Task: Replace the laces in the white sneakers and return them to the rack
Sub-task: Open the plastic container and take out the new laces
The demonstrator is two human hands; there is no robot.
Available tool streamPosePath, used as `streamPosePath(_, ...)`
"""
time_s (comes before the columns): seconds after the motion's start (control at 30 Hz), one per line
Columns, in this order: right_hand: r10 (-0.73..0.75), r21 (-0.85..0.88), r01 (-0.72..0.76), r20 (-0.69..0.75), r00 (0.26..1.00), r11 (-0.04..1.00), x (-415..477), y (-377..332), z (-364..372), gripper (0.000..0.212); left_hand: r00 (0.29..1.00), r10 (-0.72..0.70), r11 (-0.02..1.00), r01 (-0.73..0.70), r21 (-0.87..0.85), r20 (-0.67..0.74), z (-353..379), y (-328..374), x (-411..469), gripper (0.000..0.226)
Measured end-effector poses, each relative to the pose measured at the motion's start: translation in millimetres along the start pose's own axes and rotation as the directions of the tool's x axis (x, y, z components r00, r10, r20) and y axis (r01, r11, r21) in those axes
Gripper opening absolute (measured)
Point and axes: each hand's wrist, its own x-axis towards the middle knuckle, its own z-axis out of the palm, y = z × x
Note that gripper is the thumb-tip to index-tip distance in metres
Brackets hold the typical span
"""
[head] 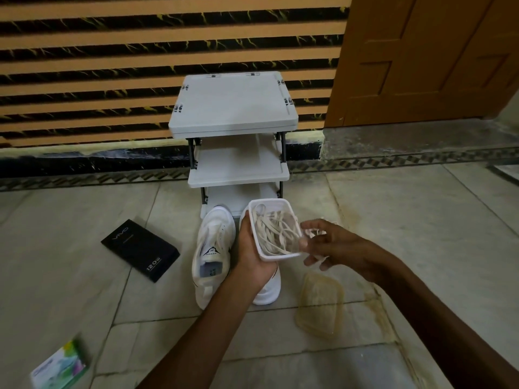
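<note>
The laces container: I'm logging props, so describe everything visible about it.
A small rectangular container of translucent white plastic, rounded corners, lidless, filled with tangled off-white flat laces. The left hand grips it from below and left, tilted toward the camera above the white sneakers; the fingers of the right hand reach its right rim.

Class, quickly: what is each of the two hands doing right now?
Left hand: holds the container of laces.
Right hand: at the container's rim; grip cannot be told.
</note>
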Motion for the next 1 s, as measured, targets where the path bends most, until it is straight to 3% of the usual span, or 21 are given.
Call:
streamPosePath(0.07, -0.051, -0.109, 0.052, 0.005, 0.999, 0.993, -1.1, -2.7, -2.7, 0.054, 1.0, -0.007, 1.0, 0.007, 0.018, -0.001, 0.8, 0.5, 0.9, 0.06)
streamPosePath(0.17, -0.154, -0.149, 0.136, -0.12, 0.981, 0.979, -2.2, -15.8, -5.5, 0.027, 1.0, -0.018, 0.998, 0.019, 0.059, -0.016, -3.5, 0.4, 2.6, 0.064)
streamPosePath(0.3, -0.305, -0.292, 0.245, -0.181, 0.935, 0.925, -3.5, -37.7, -2.4, 0.008, 0.999, -0.035, 0.995, 0.037, 0.091, -0.029, -9.7, -4.7, 8.6, 0.064)
streamPosePath(0.43, -0.472, -0.604, 0.187, -0.356, 0.806, 0.775, 23.1, -36.9, 26.5, 0.012, 0.999, -0.022, 0.995, 0.024, 0.098, -0.026, -4.8, -12.5, 10.1, 0.067)
streamPosePath(0.53, -0.599, -0.77, 0.175, -0.309, 0.739, 0.613, 42.4, -21.8, 46.0, 0.016, 0.999, -0.022, 1.0, 0.023, 0.02, -0.03, 2.1, -17.7, 6.9, 0.061)
streamPosePath(0.63, -0.624, -0.803, 0.208, -0.241, 0.743, 0.559, 45.1, -16.3, 48.5, 0.016, 0.999, -0.037, 0.999, 0.036, -0.013, -0.026, 0.9, -17.8, 4.7, 0.056)
streamPosePath(0.8, -0.542, -0.599, 0.287, -0.299, 0.786, 0.747, 27.6, -38.9, 24.0, 0.03, 1.0, -0.022, 1.0, 0.022, 0.014, -0.006, -9.3, -7.0, 5.9, 0.056)
streamPosePath(0.93, -0.42, -0.347, 0.322, -0.259, 0.87, 0.881, 11.5, -47.2, 6.9, 0.012, 1.0, -0.024, 0.999, 0.025, 0.031, -0.017, -6.0, -4.0, 5.5, 0.055)
streamPosePath(1.0, -0.419, -0.384, 0.305, -0.259, 0.87, 0.871, 12.9, -42.3, 8.3, 0.008, 0.999, -0.029, 0.999, 0.029, 0.024, -0.02, -1.2, -6.0, 4.1, 0.052)
